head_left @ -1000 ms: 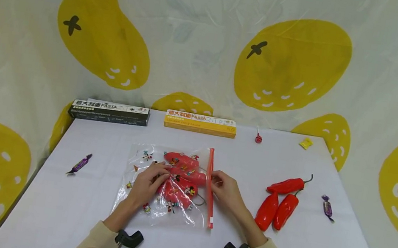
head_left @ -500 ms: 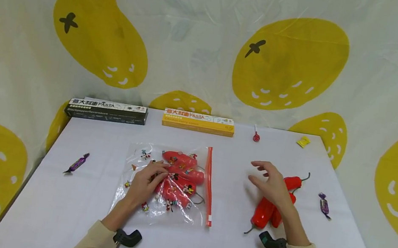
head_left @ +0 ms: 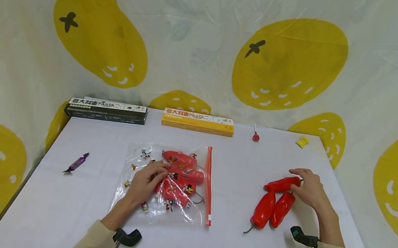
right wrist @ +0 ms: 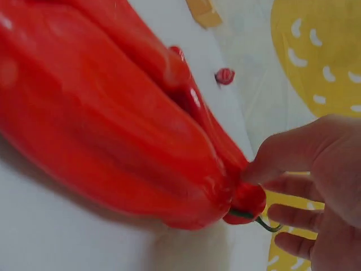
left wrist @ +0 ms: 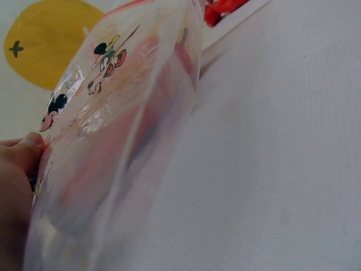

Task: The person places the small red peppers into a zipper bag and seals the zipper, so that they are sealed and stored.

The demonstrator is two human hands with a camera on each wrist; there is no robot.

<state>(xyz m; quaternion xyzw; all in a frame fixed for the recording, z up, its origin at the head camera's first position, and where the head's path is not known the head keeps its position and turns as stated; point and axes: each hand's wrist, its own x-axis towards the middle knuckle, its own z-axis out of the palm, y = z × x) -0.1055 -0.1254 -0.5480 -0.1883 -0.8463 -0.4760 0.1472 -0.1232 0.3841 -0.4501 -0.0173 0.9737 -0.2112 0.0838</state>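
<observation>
A clear zip bag [head_left: 177, 215] printed with cartoon figures lies flat, its red zip edge [head_left: 209, 185] facing right. Inside it are several red peppers [head_left: 187, 176]. My left hand [head_left: 145, 180] lies over the bag's middle and pinches its upper film between thumb and fingers. To the right, three loose red peppers [head_left: 263, 208] lie in a cluster. My right hand [head_left: 309, 187] is at the stem end of the rear pepper [head_left: 280, 184]; in the right wrist view its thumb overlaps that pepper [right wrist: 248, 197], with the fingers spread beyond.
Along the back stand a black pasta box [head_left: 106, 111] and a yellow pasta box [head_left: 198, 122]. A red lollipop [head_left: 256, 136] and a yellow sweet [head_left: 302, 141] lie at the back right. A purple-wrapped sweet [head_left: 76, 162] is at the left. A patterned curtain [head_left: 197, 33] hangs behind.
My right hand has let go of the bag's zip edge and moved right to the loose peppers. The front-left loose pepper's stem now shows. The left hand stays on the bag.
</observation>
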